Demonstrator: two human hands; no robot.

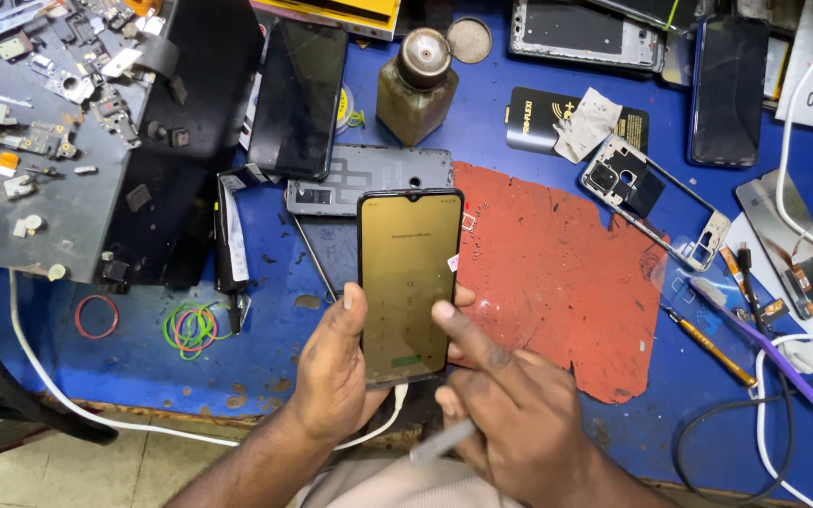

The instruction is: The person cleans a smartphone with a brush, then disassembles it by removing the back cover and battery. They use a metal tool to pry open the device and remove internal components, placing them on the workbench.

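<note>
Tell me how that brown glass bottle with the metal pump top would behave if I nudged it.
The brown bottle looks squat and upright, so it would probably slide rather than tip. It seems to be glass, so likely heavy for its size and breakable if knocked off the blue bench.

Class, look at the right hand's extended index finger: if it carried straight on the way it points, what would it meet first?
The right hand would most likely meet the lit screen of the phone; its fingertip may already be touching.
</note>
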